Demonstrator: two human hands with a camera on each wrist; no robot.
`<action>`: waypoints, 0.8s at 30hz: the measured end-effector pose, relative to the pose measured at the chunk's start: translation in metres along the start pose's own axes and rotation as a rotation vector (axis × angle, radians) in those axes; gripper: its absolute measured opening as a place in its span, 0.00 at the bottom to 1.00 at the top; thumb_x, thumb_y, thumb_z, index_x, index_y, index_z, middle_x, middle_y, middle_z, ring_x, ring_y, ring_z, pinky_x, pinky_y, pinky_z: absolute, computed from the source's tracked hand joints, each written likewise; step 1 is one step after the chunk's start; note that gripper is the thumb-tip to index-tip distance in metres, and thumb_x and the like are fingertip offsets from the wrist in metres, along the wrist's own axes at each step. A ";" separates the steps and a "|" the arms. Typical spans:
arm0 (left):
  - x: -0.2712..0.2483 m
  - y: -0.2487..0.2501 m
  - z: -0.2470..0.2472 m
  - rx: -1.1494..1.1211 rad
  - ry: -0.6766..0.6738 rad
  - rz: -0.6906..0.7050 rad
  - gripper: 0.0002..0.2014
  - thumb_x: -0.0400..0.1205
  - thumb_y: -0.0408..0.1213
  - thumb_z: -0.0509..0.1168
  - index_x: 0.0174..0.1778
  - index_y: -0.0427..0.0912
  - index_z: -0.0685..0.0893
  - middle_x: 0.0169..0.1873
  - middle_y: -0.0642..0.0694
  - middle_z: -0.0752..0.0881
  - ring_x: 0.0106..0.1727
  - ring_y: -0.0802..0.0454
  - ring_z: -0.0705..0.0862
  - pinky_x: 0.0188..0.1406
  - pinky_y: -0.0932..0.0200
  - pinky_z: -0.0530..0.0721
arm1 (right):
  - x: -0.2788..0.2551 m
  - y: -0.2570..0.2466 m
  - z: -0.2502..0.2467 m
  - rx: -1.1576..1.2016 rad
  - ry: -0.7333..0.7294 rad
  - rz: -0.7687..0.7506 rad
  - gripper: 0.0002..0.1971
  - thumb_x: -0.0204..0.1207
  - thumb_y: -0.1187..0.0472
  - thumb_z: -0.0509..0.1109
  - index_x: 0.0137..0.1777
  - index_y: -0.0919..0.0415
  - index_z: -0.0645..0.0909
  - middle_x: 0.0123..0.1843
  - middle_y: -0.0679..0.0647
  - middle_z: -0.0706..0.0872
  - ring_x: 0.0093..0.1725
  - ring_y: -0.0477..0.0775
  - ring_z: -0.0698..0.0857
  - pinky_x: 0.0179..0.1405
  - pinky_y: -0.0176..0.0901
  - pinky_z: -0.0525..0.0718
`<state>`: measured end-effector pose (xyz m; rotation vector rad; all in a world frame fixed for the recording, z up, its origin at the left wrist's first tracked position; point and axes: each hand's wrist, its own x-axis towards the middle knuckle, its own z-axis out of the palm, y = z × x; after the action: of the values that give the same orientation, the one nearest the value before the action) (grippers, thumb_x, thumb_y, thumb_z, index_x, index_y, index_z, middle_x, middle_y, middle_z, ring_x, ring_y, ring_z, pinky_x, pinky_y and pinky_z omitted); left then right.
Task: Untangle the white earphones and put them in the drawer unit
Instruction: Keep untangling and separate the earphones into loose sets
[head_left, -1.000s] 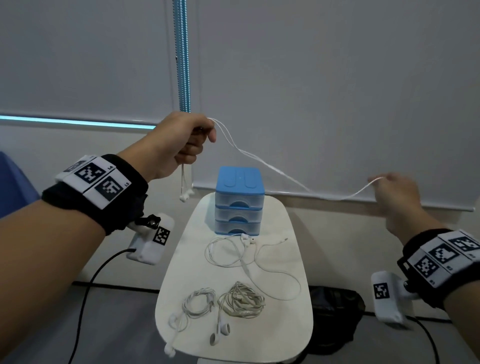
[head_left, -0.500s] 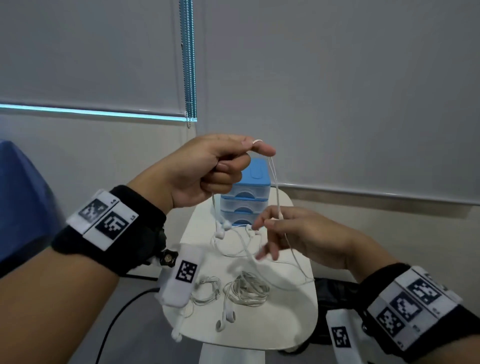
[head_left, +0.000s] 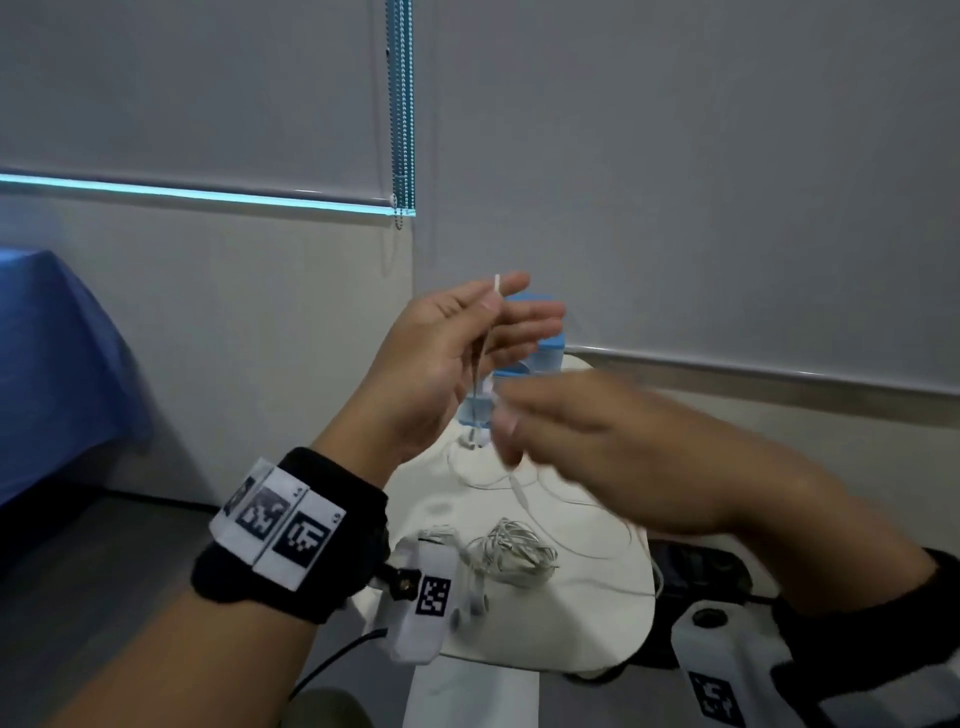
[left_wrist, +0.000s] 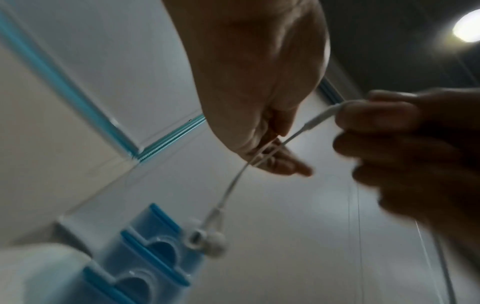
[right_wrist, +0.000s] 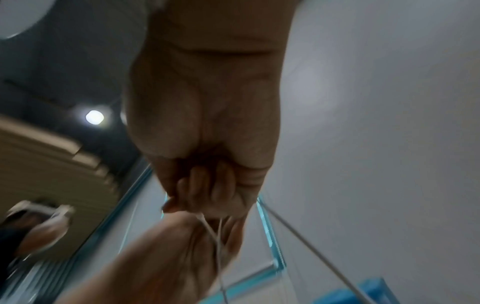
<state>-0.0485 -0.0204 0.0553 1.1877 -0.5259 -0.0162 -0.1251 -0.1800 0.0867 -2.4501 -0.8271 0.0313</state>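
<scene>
You are holding your left hand (head_left: 447, 364) raised above the far end of the worktop (head_left: 587, 618), pinching the white earphones (left_wrist: 235, 183) between thumb and forefinger, with a short white tip of the cable poking up above the fingertips. From that pinch the cable is hanging almost straight down, its long axis near vertical, and the two earbuds (left_wrist: 205, 239) are dangling side by side at the bottom end, just in front of the drawer unit (left_wrist: 145, 255).

Your right hand (head_left: 623, 447) is sitting just beside and below the left one, blurred in the head view; in the left wrist view its fingers (left_wrist: 376, 117) are curling round the thicker white part of the same cable and gripping it, so the cable is running taut between your two hands.

The drawer unit is standing behind your hands at the far edge of the worktop, a blue-topped stack with clear drawer fronts. Your hands are covering most of it in the head view, and whether its drawers are holding anything cannot be told.

Below your hands, a loose earphone cable (head_left: 524, 493) is lying spread out on the worktop, and nearer to you a bundled coil of cable (head_left: 511, 553) is lying just beside a smaller coil (head_left: 436, 532), partly hidden behind your left wrist camera (head_left: 423, 608). A black bag (head_left: 701, 571) is sitting on the floor under your right forearm.
</scene>
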 end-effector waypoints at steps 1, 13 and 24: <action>-0.004 -0.003 0.002 0.082 -0.027 -0.001 0.15 0.94 0.32 0.54 0.69 0.33 0.83 0.51 0.35 0.93 0.48 0.48 0.93 0.47 0.62 0.89 | 0.000 0.000 -0.008 0.024 0.091 -0.020 0.16 0.91 0.57 0.61 0.40 0.54 0.80 0.35 0.33 0.81 0.36 0.36 0.78 0.37 0.30 0.71; -0.021 -0.008 0.006 -0.145 -0.095 -0.040 0.18 0.87 0.38 0.59 0.66 0.34 0.86 0.32 0.46 0.87 0.28 0.58 0.84 0.33 0.68 0.85 | 0.011 0.066 0.015 0.281 0.203 0.308 0.17 0.89 0.55 0.64 0.37 0.55 0.82 0.27 0.43 0.74 0.28 0.48 0.70 0.28 0.41 0.68; -0.022 -0.020 0.012 0.412 0.006 -0.029 0.26 0.95 0.41 0.55 0.32 0.52 0.89 0.21 0.47 0.76 0.23 0.54 0.69 0.27 0.58 0.69 | 0.012 0.026 -0.034 0.317 0.154 0.068 0.14 0.87 0.62 0.66 0.39 0.59 0.84 0.24 0.40 0.75 0.25 0.42 0.68 0.25 0.32 0.68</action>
<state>-0.0674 -0.0320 0.0328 1.5971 -0.5208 0.0746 -0.0949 -0.2074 0.1042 -2.1511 -0.6191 -0.0016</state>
